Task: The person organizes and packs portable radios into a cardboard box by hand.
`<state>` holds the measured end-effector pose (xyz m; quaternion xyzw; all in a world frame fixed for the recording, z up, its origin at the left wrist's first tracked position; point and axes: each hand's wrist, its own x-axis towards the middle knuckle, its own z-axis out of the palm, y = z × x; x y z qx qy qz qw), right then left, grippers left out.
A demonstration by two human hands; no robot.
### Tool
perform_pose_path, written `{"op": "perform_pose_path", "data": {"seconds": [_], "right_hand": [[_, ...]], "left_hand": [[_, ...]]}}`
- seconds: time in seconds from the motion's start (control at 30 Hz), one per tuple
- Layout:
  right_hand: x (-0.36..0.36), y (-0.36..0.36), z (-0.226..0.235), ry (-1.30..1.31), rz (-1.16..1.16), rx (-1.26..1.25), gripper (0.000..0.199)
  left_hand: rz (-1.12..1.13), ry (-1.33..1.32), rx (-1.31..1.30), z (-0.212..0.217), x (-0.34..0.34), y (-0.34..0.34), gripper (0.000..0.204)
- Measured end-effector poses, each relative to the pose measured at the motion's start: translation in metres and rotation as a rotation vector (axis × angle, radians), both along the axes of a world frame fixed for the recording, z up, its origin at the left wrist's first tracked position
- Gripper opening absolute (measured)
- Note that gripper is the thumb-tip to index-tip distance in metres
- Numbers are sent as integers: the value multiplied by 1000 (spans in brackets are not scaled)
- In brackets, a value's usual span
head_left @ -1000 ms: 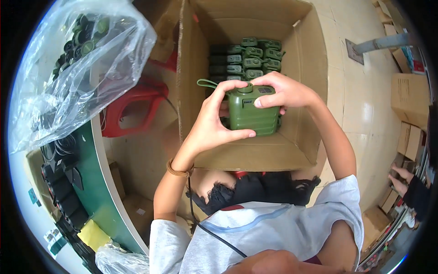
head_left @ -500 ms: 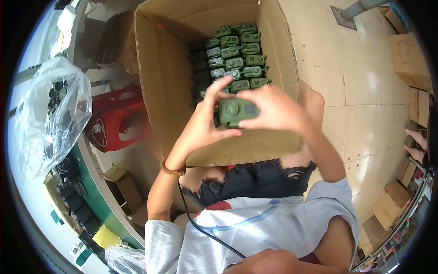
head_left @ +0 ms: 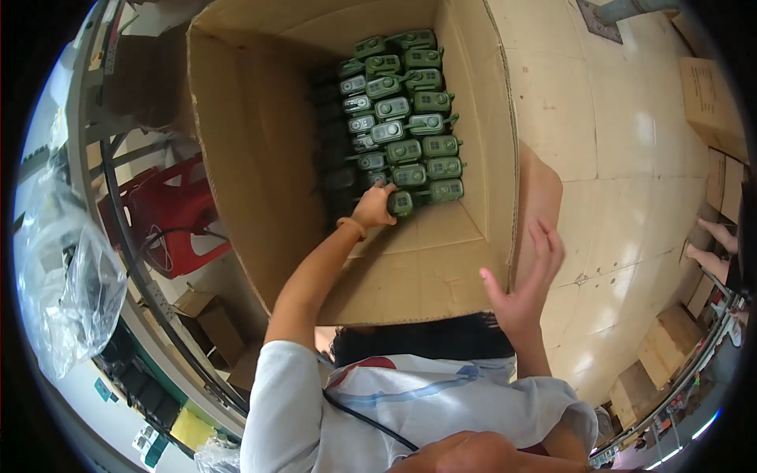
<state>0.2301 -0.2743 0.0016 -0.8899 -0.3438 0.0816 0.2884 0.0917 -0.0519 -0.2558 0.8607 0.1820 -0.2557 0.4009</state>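
Head view: left hand (head_left: pixel 374 206) reached into the cardboard box (head_left: pixel 260 173) at upper centre, fingers closed on 1 green device (head_left: pixel 400 202) (row's end); right hand (head_left: pixel 522 288), fingers spread, braced the box's outer wall, steadying it.

Matt brown corrugated cardboard box (head_left: pixel 260 181) holds smooth green plastic devices (head_left: pixel 410 118); nearby, a crinkled glossy clear plastic bag (head_left: pixel 67 292) and pale, faintly shiny floor (head_left: pixel 615 158).

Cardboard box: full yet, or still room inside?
Still room. Green devices fill only the far part of the cardboard box; bare floor shows nearer, where the left hand touches the nearest one.
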Motion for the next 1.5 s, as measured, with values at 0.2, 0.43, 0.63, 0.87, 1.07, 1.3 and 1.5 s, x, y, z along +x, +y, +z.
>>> {"op": "perform_pose_path", "data": {"seconds": [0.2, 0.43, 0.63, 0.87, 1.07, 1.3, 1.5], "right_hand": [[-13, -10, -32, 511, -190, 48, 72], [-18, -13, -32, 556, -234, -43, 76], [-18, -7, -28, 522, -276, -82, 74], [-19, -10, -34, 479, -277, -60, 73], [-17, -9, -36, 530, -246, 37, 69], [-13, -5, -33, 499, -240, 30, 67], [-14, -2, -32, 514, -234, 78, 65]], "left_hand": [[257, 16, 9, -74, -5, -40, 61], [808, -140, -41, -89, -1, -74, 62], [861, -128, 13, -86, -5, -68, 77], [911, -29, -34, -93, -10, -40, 70], [884, 50, -125, -111, 3, -41, 104], [885, 217, -294, -102, 30, -53, 118], [853, 189, -212, -104, 19, -41, 106]]}}
